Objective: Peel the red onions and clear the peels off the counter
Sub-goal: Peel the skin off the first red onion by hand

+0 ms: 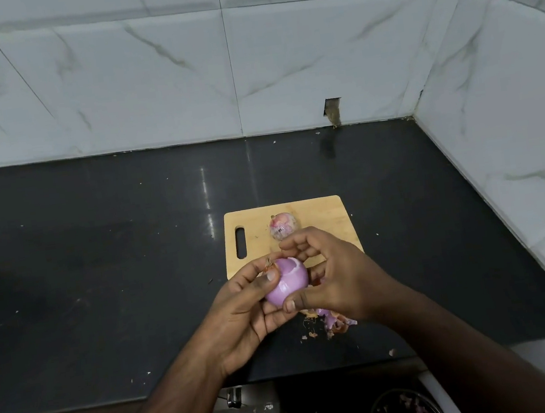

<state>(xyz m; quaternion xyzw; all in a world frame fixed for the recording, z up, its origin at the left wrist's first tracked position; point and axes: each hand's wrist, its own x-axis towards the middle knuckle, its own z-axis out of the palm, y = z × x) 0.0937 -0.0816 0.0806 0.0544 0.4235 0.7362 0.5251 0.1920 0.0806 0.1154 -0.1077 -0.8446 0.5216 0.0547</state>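
1. Both hands up over the near edge of the black counter (99,262), just in front of the cutting board (316,214).
2. Left hand (243,313) cupped under a peeled onion (287,281), fingers curled round it, thumb pressed on the upper left side.
3. Right hand (334,277) clamped on the onion's right side, thumb on the lower front, fingers (297,239) curled over the top.
4. Onion smooth and pale purple, a scrap of dry brown skin (269,264) clinging at the upper left by the left thumb.
5. Second onion (284,226) sitting on the cutting board behind the hands, patches of skin on it.
6. Heap of peels (333,320) lying on the counter just under the right wrist, smaller flakes scattered near the counter's front edge.
7. Dark bowl (402,410) down below the counter at bottom right, holding purple scraps.
8. Marble-look tiled wall (146,84) behind and to the right.
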